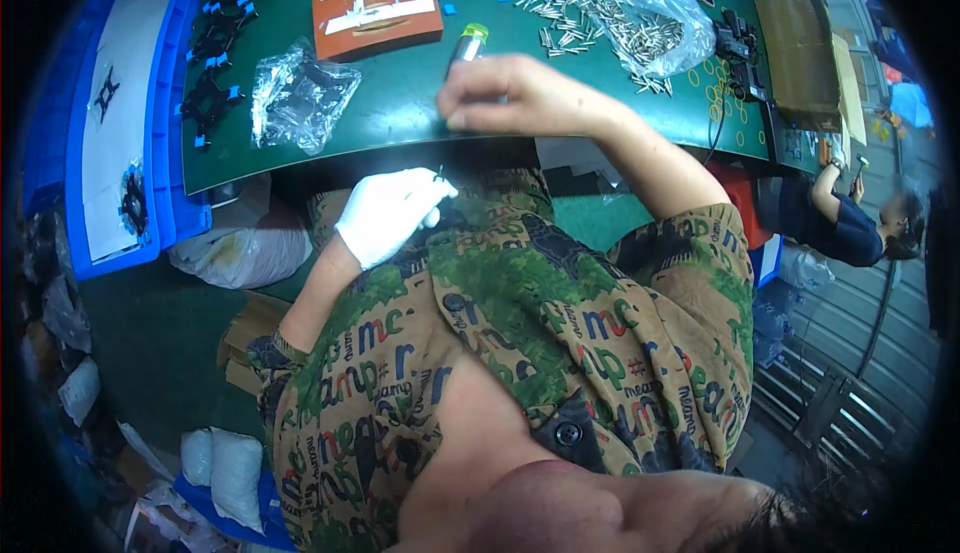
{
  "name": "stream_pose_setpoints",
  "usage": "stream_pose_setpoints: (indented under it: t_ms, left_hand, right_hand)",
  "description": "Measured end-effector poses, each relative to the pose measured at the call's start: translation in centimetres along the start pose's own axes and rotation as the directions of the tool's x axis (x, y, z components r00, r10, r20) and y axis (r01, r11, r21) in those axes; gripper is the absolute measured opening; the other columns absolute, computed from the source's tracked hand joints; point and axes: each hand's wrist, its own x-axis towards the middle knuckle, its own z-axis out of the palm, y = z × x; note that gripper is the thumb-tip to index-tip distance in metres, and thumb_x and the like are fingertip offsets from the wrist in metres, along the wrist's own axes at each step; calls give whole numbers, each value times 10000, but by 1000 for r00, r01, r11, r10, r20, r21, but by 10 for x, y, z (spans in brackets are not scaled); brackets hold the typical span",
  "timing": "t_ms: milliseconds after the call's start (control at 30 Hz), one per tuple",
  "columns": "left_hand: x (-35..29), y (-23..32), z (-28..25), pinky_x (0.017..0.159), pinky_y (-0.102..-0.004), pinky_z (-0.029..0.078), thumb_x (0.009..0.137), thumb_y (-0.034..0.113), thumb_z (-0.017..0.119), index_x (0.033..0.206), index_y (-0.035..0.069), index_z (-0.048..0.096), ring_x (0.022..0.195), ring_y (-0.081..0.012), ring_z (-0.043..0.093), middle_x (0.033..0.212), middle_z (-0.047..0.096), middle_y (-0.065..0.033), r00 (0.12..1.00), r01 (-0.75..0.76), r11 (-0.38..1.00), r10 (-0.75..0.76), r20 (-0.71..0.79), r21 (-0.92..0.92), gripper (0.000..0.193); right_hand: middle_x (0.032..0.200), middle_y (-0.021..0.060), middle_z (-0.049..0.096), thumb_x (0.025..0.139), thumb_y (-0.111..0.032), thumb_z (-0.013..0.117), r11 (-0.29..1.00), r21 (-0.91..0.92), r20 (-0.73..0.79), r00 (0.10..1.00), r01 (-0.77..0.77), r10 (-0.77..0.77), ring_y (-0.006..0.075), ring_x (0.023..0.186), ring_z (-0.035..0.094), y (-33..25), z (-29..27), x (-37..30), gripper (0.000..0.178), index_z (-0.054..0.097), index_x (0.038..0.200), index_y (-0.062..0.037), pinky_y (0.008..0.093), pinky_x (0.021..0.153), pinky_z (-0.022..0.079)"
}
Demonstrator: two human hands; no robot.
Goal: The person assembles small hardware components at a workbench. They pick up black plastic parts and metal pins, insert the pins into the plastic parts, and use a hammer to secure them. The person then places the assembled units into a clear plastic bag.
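Green table (400,103) | gloved left hand (385,215) pinches small pin (440,173) | bare right hand (515,93) grips tube (467,45) | metal pins (600,18) nearby

Slim silver tube with green cap (468,43): lies tilted on green table mat near front edge, cap pointing away, lower end hidden under bare hand. Tiny dark pin (440,170): upright, pinched in gloved fingertips below table edge.

On the green table (400,103), an orange block (378,13) lies toward the far edge. A clear bag of metal pins (650,13) sits toward the far right corner, a crumpled clear bag (298,93) near the left edge, and a blue bin (120,113) just beyond that edge.
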Motion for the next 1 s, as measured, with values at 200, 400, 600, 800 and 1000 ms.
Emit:
stream_pose_setpoints:
  t_ms: [200, 400, 600, 800, 1000]
  left_hand:
    - [1, -2, 3, 666, -327, 528, 1040, 288, 554, 1056, 64, 750, 674, -176, 664, 758, 700, -62, 999, 44, 999, -43, 8, -26, 298]
    - [2, 4, 0, 652, -252, 503, 1036, 276, 573, 1083, 37, 766, 670, -87, 613, 747, 681, -20, 998, 63, 998, -63, 27, 4, 310]
    - [1, 1, 1, 640, -265, 509, 1033, 292, 578, 1074, 35, 768, 660, -103, 632, 734, 690, -33, 999, 29, 998, -30, 30, 49, 322]
    - [0, -6, 7, 618, -274, 509, 1027, 297, 588, 1049, 34, 770, 650, -111, 645, 720, 699, -38, 999, 11, 998, -13, 34, 64, 321]
    - [-1, -12, 12, 605, -271, 500, 1013, 274, 619, 1020, 28, 773, 647, -104, 642, 726, 707, -40, 1000, 6, 999, -7, 30, 38, 291]
  right_hand:
    - [1028, 87, 676, 1029, -237, 614, 975, 127, 138, 977, -182, 164, 224, 977, 656, -14, 34, -15, 230, 629, 1148, -41, 362, 887, 510]
    - [1034, 103, 678, 1040, -197, 579, 975, 139, 143, 978, -174, 154, 250, 965, 670, -14, 38, -16, 210, 604, 1195, -57, 381, 874, 521]
    - [1040, 107, 688, 1037, -173, 574, 984, 103, 173, 977, -143, 124, 280, 968, 692, -16, 41, -14, 180, 603, 1176, -63, 405, 853, 536]
    - [1008, 102, 682, 1028, -154, 578, 982, 59, 206, 965, -179, 163, 286, 968, 692, -21, 47, -16, 141, 597, 1126, -54, 408, 847, 536]
    - [972, 128, 680, 1032, -180, 572, 994, 64, 159, 984, -91, 80, 319, 922, 692, -17, 58, -21, 141, 583, 1124, -74, 428, 814, 537]
